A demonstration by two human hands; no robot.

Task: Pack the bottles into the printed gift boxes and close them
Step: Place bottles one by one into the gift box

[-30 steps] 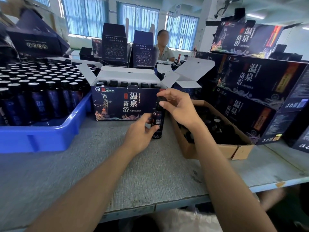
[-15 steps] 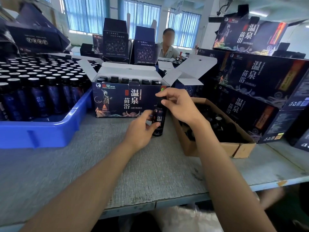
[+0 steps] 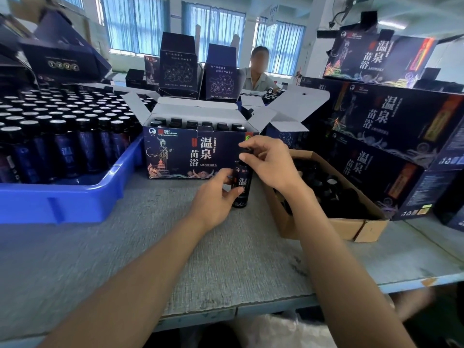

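Two hands on one bottle, just in front of the open gift box.

In the head view we see the left hand (image 3: pixel 216 194) gripping the body of a dark bottle (image 3: pixel 243 183), thumb across its label, while the right hand (image 3: pixel 270 163) pinches the cap from above with curled fingertips. The bottle stands upright on the grey table (image 3: pixel 125 259), just in front of the right end of the printed gift box (image 3: pixel 175 156). The box's flaps are open over a row of packed bottles (image 3: pixel 192 123). A blue tray (image 3: pixel 62 205) crowded with loose bottles (image 3: pixel 62 136) sits to the left, a brown carton (image 3: pixel 351 228) to the right beside stacked closed boxes (image 3: pixel 391 121).
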